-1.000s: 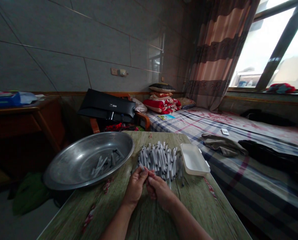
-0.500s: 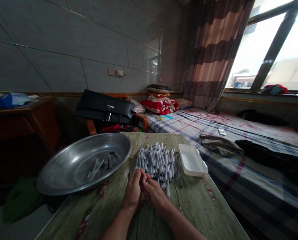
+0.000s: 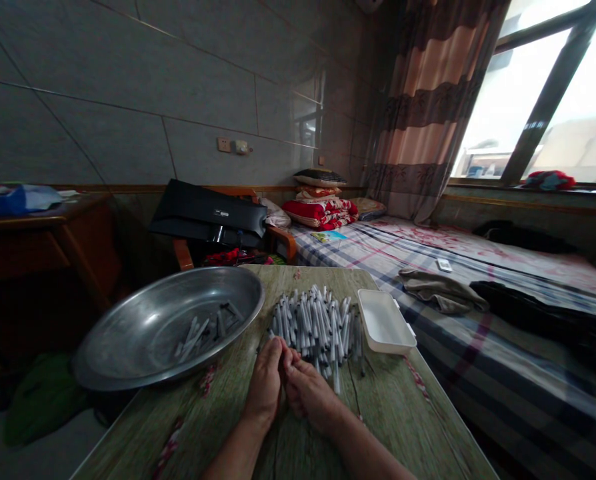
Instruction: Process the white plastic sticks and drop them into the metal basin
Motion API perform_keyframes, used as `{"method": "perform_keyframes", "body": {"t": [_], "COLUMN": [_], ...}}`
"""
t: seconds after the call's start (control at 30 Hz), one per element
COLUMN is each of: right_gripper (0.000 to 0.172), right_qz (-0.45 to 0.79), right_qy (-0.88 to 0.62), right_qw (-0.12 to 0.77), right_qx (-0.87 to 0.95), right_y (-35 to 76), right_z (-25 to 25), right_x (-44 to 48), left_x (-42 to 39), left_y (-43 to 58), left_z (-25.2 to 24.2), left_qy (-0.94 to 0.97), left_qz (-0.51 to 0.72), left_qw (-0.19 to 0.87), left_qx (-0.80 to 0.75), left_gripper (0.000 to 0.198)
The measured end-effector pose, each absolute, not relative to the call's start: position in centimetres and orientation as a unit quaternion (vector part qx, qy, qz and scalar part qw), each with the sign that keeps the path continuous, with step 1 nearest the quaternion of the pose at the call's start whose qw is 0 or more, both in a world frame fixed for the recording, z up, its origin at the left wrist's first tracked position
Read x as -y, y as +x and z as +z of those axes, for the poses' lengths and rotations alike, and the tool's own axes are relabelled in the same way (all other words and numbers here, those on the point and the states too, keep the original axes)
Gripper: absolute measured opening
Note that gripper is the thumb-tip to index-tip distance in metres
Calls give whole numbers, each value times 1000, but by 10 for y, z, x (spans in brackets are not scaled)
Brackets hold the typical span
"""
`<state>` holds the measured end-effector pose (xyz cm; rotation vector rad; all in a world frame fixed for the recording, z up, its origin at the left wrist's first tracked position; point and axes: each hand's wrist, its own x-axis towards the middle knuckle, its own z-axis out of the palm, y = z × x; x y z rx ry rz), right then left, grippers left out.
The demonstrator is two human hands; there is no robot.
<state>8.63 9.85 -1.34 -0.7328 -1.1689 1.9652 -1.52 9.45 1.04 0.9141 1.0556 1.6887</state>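
Observation:
My left hand (image 3: 267, 380) and my right hand (image 3: 309, 392) meet over the wooden-patterned table, fingers curled and fingertips pressed together. Whatever lies between them is hidden by the fingers and thumbs. Just beyond the fingertips lies a heap of slim, whitish, pen-like tubes (image 3: 311, 320) with dark ends. To the left, a wide metal basin (image 3: 143, 313) holds several similar tubes (image 3: 194, 338). A white open plastic box (image 3: 385, 320) stands on the table right of the heap.
The table (image 3: 393, 413) has its right edge beside a bed (image 3: 478, 340) with a checked cover and dark clothes. Behind the basin, a black monitor-like panel (image 3: 208, 215) rests on a wooden chair. A brown desk (image 3: 73, 220) stands at the left.
My hands stay joined in nearly the same spot, with only a slight shift of the right hand's fingers. The heap, basin and box look unchanged.

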Motion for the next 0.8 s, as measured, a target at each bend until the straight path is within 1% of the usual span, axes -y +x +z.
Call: {"method": "perform_keyframes", "body": {"t": [0.13,0.2,0.3,0.4,0.5,0.63,0.73,0.8], "right_gripper": [48,43,31,23,20,16,11,13], "right_qz": [787,780,771,748,738,740,721,711], "right_qy": [-286,-296,-309,-341,-351,-315,-314,-323], "right_qw": [344,337,332,374,418,455,480,492], "right_qx": [425,437,447,429,397,382,389,386], "right_y": [90,92,94,95,97,100,103,105], "right_z": [-8,-5,-2,-1,-1,-3,-3,-3], "right_x": [-99,-101,-105,-110,-114,-116,-118,-120], "left_x": [-96,-96,-94,-91,-90,-91,-91,-89], "left_y": [-19,-21,-27,-32,-33,-27,-22,-20], "left_z": [8,10,15,20,22,18,13,12], "left_qy": [342,316,280,270,267,273,317,338], "left_qz": [681,692,730,756,751,700,628,570], "left_qw": [485,502,488,468,485,547,589,628], "left_qx": [-429,-411,-387,-369,-359,-369,-397,-407], "left_gripper": [37,36,35,33,34,37,36,35]}}
